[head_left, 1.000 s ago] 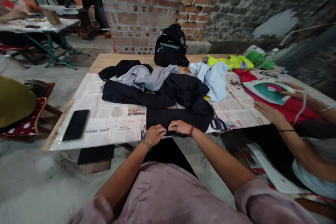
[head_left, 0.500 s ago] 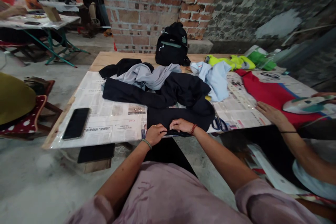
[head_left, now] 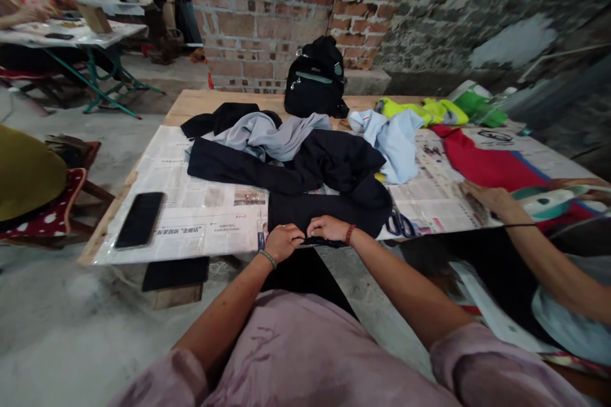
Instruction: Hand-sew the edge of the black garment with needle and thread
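brick wall [head_left: 267, 19] | grey floor [head_left: 57, 331] | green-legged table [head_left: 121, 32] | red-cushioned stool [head_left: 69, 202] | dim light

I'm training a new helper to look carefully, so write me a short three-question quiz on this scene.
1. What do the left hand and right hand both touch?
2. True or false: the phone lies on the newspaper-covered tabletop.
3. The right hand's bracelet is: A) green; B) red; C) white.

Key: 1. The dark cloth. 2. True. 3. B.
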Demonstrator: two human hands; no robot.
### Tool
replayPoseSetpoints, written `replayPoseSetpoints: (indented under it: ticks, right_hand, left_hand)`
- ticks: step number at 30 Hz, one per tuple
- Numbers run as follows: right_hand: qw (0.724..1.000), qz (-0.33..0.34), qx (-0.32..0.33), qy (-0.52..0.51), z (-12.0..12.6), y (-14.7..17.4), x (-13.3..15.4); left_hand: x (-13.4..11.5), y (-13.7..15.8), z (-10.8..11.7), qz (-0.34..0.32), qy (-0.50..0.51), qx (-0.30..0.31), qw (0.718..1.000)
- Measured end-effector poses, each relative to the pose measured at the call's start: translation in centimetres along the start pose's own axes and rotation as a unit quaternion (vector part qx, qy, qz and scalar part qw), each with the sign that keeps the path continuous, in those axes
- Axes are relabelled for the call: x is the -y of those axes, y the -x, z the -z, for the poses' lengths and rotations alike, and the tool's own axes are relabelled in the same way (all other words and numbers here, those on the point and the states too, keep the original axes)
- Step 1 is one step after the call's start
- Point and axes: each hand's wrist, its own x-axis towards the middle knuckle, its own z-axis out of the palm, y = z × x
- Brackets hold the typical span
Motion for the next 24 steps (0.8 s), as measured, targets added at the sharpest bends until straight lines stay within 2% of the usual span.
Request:
replayPoseSetpoints:
  ticks: [5, 13, 24]
  right_hand:
    - [0.998, 0.03, 0.0, 0.052, -0.1, -0.4, 0.4]
    - [0.997, 0.031, -0.001, 0.072, 0.0, -0.4, 1.7]
    - [0.993, 0.037, -0.01, 0.11, -0.4, -0.4, 2.0]
  left_hand:
    - [0.1, 0.0, -0.2, 0.002, -0.007, 0.003, 1.0]
    - [0.4, 0.2, -0.5, 0.009, -0.002, -0.012, 1.0]
    - [0.4, 0.2, -0.5, 0.006, -0.004, -0.017, 1.0]
